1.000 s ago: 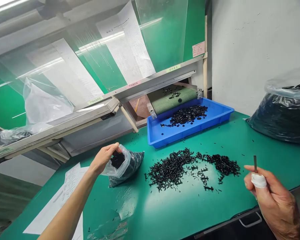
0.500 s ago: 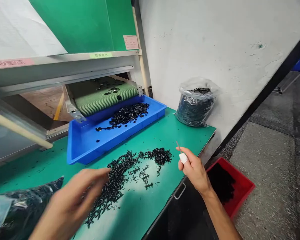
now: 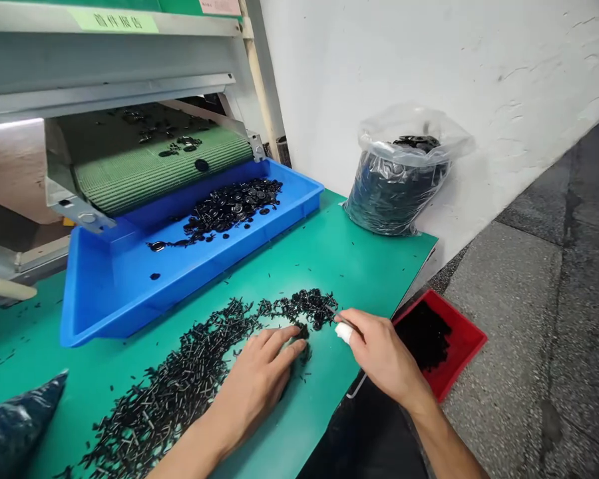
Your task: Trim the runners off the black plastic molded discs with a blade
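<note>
While a thin metal tool (image 3: 336, 314) is pointing from the right hand's fingers toward the clustered black parts (image 3: 312, 307), its tip is lying over their edge; whether it is touching them, I cannot tell. The right hand (image 3: 383, 356) is clamping the tool between thumb and forefinger, with a white wrap (image 3: 344, 332) covering its thumb tip. The left hand (image 3: 259, 376) is reaching low over the green table (image 3: 369, 263), its fingers bending beside the cluster; whether they are pinching a part, I cannot tell. Left of and beneath this hand, a long pile of thin black pieces (image 3: 180, 372) is spreading. Beyond the left hand, a blue tray (image 3: 124, 273) is holding dark parts below a green ribbed belt (image 3: 154, 171). Beyond the right hand, a clear bag (image 3: 389, 196) of dark pieces is standing near the wall. Right of the right hand and lower, a red bin (image 3: 466, 342) is holding black material.
</note>
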A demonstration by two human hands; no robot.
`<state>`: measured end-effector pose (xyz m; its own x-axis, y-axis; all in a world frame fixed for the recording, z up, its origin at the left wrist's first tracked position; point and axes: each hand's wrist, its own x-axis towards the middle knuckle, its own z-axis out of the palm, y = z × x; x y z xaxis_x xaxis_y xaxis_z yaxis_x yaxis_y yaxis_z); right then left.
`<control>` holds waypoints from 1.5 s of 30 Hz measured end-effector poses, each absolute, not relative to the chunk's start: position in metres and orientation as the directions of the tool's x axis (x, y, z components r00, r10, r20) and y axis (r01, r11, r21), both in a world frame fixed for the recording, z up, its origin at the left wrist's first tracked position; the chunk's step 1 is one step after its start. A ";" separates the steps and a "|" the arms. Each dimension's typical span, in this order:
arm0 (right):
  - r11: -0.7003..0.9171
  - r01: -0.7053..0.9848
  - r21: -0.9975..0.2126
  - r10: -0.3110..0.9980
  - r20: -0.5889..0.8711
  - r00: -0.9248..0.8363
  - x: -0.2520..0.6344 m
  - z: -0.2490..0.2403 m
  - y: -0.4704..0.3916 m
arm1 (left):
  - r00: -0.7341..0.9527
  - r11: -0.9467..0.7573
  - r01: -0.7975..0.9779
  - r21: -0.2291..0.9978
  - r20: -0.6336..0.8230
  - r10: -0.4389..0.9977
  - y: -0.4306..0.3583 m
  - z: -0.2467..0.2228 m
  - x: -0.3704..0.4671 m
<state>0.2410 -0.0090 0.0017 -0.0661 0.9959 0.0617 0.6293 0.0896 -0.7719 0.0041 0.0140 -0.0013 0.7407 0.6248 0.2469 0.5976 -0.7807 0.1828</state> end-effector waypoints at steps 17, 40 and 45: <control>0.099 0.768 -0.633 0.995 0.048 -0.088 0.218 0.000 -0.016 | 0.577 -0.619 0.696 0.365 0.229 0.784 0.018 0.006 -0.016; 0.352 0.656 -0.668 0.936 0.267 -0.230 0.193 0.011 -0.043 | 0.208 0.228 0.065 0.971 -0.237 0.949 -0.019 0.014 -0.016; 0.393 0.653 -0.648 0.920 0.281 -0.274 0.187 0.014 -0.050 | 0.201 0.281 -0.004 0.960 -0.275 0.940 -0.021 0.005 -0.015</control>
<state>0.1866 -0.0503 0.0142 -0.2737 0.9197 0.2815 0.6527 0.3926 -0.6479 -0.0150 -0.0209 0.0055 0.2006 0.9404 -0.2747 -0.0044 0.2812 0.9596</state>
